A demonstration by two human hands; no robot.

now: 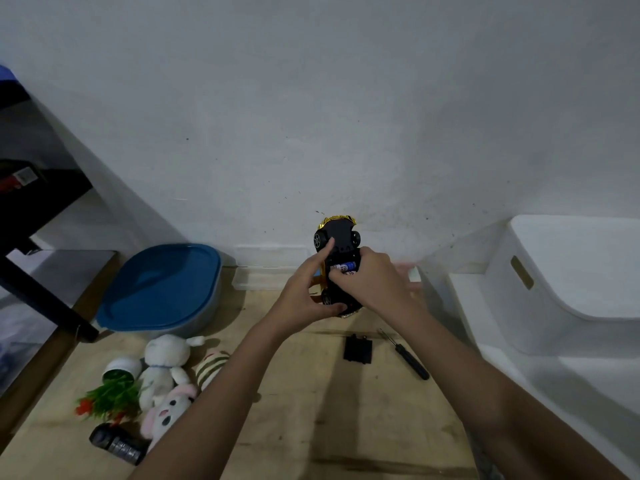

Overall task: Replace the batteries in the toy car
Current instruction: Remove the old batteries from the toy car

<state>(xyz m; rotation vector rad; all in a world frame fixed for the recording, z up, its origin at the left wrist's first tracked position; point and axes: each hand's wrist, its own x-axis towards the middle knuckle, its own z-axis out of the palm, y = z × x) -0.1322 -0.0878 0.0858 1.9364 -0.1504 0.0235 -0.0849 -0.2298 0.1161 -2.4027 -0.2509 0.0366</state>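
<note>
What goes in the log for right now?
left hand holds toy car, underside up | right hand on batteries | cover, screwdriver lie nearby

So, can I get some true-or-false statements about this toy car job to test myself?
The toy car shows its underside to the camera. True.
The battery cover is fitted on the car. False: it lies on the wooden surface beside the screwdriver.
The right hand pinches the batteries in the car. True.
The left hand holds the screwdriver. False: it holds the car.
The container on the left has a red lid. False: it is blue.
</note>
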